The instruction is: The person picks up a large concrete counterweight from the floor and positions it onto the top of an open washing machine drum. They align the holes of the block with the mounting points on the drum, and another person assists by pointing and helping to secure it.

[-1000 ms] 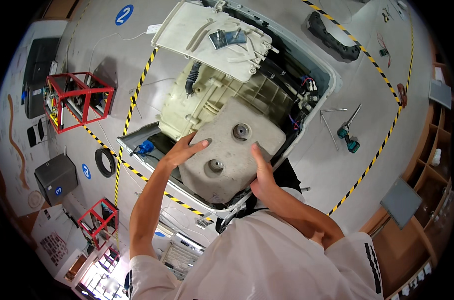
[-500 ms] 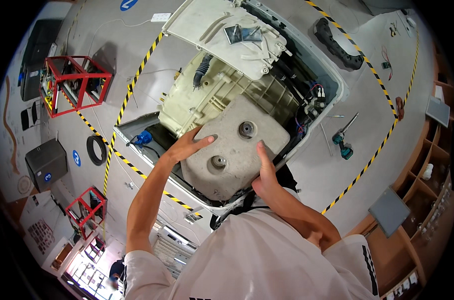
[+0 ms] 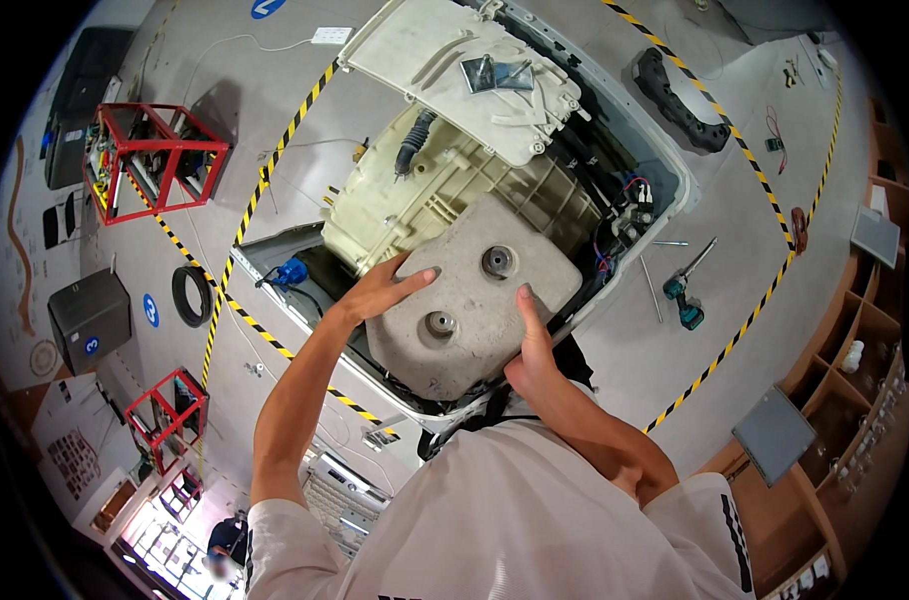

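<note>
- The room is a workshop with a grey floor [image 3: 765,300] marked by yellow-and-black tape [image 3: 745,320].
- Red frames [image 3: 145,165] stand at the left, with a dark box [image 3: 90,315] and a black ring [image 3: 188,295] on the floor near them.
- A teal drill [image 3: 687,300] lies on the floor to the right, and a black curved part [image 3: 680,100] lies further up.
- Wooden shelves [image 3: 865,340] run along the right edge.
- An opened washer [image 3: 665,150] lies in the middle, with its cream tub [image 3: 425,195] showing and a white panel [image 3: 455,75] above it.
- A grey block [image 3: 470,300] with two round holes sits on the tub at the near end of the washer.
- The left hand [image 3: 380,292] lies on the block's left edge, fingers spread flat and thumb over the top face.
- The right hand [image 3: 530,350] presses the block's near right edge, fingers extended up along its face.
- Neither hand is curled shut; the block lies between them, touching both.
</note>
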A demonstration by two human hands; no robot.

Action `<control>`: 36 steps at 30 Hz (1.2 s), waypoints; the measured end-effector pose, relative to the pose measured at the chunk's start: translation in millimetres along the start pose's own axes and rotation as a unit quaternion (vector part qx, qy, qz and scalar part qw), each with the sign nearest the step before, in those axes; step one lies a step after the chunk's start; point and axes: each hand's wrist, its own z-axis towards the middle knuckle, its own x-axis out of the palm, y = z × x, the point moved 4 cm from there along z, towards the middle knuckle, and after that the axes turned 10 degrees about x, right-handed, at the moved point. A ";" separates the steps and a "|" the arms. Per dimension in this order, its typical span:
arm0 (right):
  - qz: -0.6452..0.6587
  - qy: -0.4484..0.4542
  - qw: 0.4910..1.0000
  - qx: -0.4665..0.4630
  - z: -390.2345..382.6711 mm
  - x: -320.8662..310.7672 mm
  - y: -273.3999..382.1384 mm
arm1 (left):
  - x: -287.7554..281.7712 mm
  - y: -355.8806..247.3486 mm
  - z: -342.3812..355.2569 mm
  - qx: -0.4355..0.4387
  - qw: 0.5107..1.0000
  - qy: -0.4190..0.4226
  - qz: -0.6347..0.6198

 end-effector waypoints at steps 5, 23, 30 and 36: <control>0.013 -0.015 1.000 0.011 -3.2 3.6 1.0 | -0.2 0.9 -0.2 -0.012 0.999 -0.020 0.037; 0.005 0.010 1.000 -0.007 -4.4 2.8 2.3 | 7.7 -16.8 -19.3 0.036 0.966 -0.059 0.248; -0.026 -0.008 0.999 -0.037 -4.4 3.6 -0.5 | 7.1 -20.6 -22.4 0.031 0.949 -0.078 0.305; 0.021 0.002 0.999 -0.032 3.6 -1.8 -1.4 | 4.9 -22.2 -21.2 0.085 0.941 -0.103 0.311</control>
